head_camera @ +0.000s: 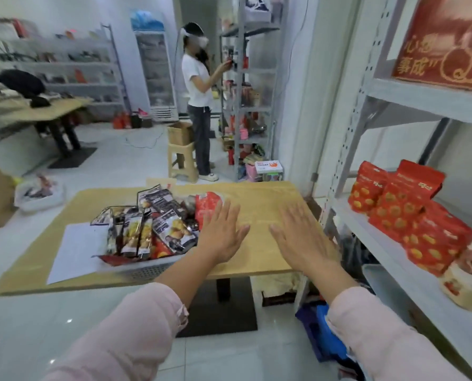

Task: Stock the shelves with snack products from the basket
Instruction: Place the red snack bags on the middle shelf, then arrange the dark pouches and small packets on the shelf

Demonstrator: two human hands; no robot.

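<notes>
Paper (75, 251): a white sheet lies flat on the left part of the table, touching the basket's left side.
Basket (146, 268): a pale mesh basket sits on the table near its front edge, left of both hands.
Packs (171, 232): dark snack packs with yellow pictures stand and lean crowded in the basket, some tipped against each other.
Other person (199, 86): stands far back in a white top, facing a grey rack, hands raised to it.
Red pack (207, 207): lies at the basket's far right, just under the left fingertips in view; contact cannot be told.
Left hand (221, 232): palm down, fingers straight and spread, holding nothing, just beside the basket's right side.
Table (270, 193): light wood top on a dark pedestal.
Right hand (300, 237): palm down over bare tabletop, fingers straight, blurred, holding nothing, apart from the left hand.
Shelf (394, 259): a grey metal board at the far right, beside the table.
Red bags (410, 215): several red snack bags with orange prints are stacked and leaning on the shelf.
</notes>
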